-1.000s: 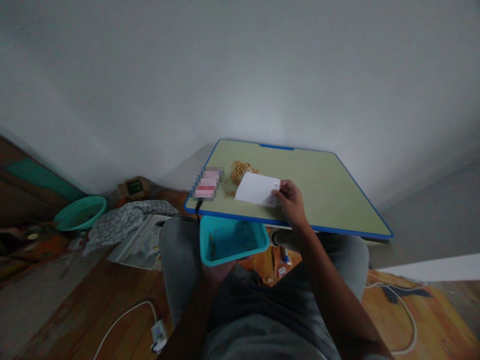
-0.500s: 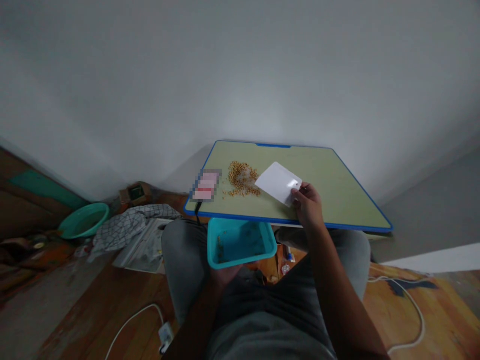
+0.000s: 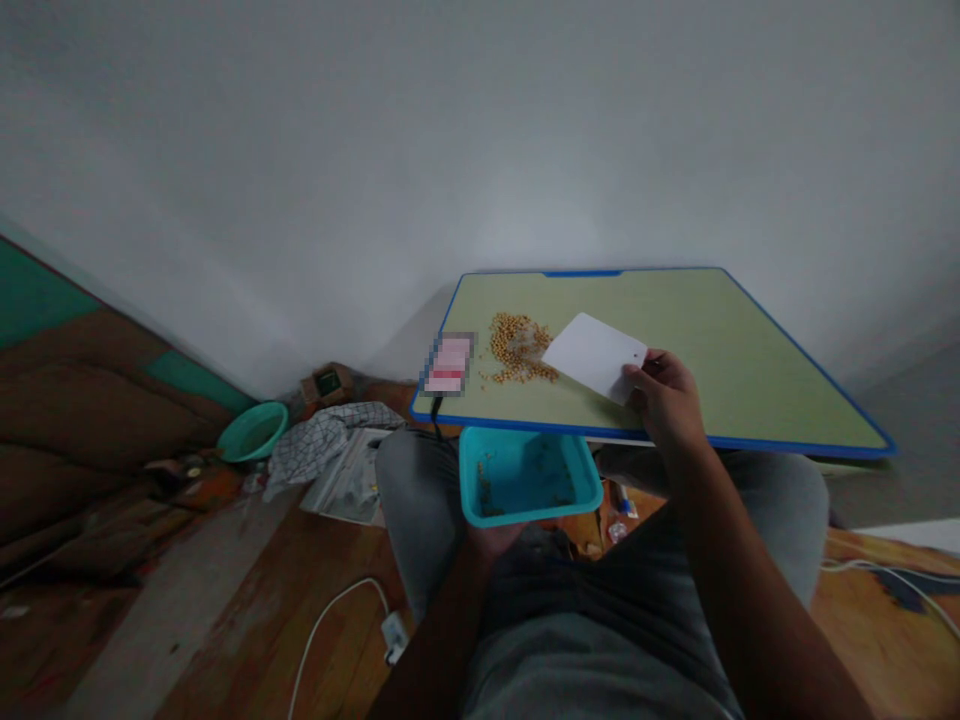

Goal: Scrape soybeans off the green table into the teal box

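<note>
My right hand (image 3: 666,402) is closed on a white flat card (image 3: 594,355), pinching its right corner. The card lies tilted on a green table with a blue edge (image 3: 750,350), its far edge next to a pile of yellow-brown beans (image 3: 516,348). My left hand (image 3: 491,538) holds a teal rectangular tray (image 3: 529,478) from below, just under the table's near edge. Only part of that hand shows beneath the tray. A few beans lie inside the tray.
A blurred pink object (image 3: 448,364) with a dark cable sits at the table's left corner. On the wooden floor lie a green basin (image 3: 252,431), a checked cloth (image 3: 322,442), papers, a small box and a white cable with plug (image 3: 391,632). A white wall rises behind.
The right hand drew the card from over the beans back to the right, uncovering the pile. The tray under the edge now holds a few more beans. The view swung left.
</note>
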Tool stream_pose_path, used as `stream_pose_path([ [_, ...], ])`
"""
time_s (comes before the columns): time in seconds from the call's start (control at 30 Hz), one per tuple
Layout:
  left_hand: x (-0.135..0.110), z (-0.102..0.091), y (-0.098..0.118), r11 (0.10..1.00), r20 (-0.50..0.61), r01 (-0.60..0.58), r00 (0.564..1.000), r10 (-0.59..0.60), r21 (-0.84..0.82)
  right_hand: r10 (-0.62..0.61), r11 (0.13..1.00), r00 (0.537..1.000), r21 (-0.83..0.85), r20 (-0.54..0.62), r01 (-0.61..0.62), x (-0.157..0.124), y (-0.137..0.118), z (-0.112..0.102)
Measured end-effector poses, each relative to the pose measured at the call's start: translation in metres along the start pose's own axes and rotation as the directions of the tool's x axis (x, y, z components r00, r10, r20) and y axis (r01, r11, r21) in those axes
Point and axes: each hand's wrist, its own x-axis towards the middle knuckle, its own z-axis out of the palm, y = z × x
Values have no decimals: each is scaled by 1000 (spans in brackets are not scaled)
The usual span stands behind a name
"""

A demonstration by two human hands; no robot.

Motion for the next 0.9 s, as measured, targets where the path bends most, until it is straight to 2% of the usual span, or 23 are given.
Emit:
stream_pose_path([
  [0.2,-5,-5,-1,1000,29,-11,1000,11,16,-12,1000,1000,-2,0,12,-1,0,-2],
  [0.47,-9,12,10,1000,-22,24,999,-24,11,7,1000,1000,17,-23,-6,-1,-2,-1],
  [0.57,-9,26,9,1000,-148,14,989,-15,-8,-2,1000,1000,13,-15,2,-1,-2,-2],
  [0.63,-8,37,7,999,-291,-37,956,27,-27,10,1000,999,18,-32,-10,-2,-2,-1],
  [0.7,-6,48,6,998,-375,-60,926,43,-33,24,999,998,22,-51,-23,-3,-3,-1],
  [0.8,-7,63,7,999,-423,-49,905,40,-10,22,1000,998,17,-57,-21,-4,-5,0],
  [0.9,-19,85,15,997,-411,-80,908,79,14,20,1000,998,20,-54,-19,-4,-6,1],
])
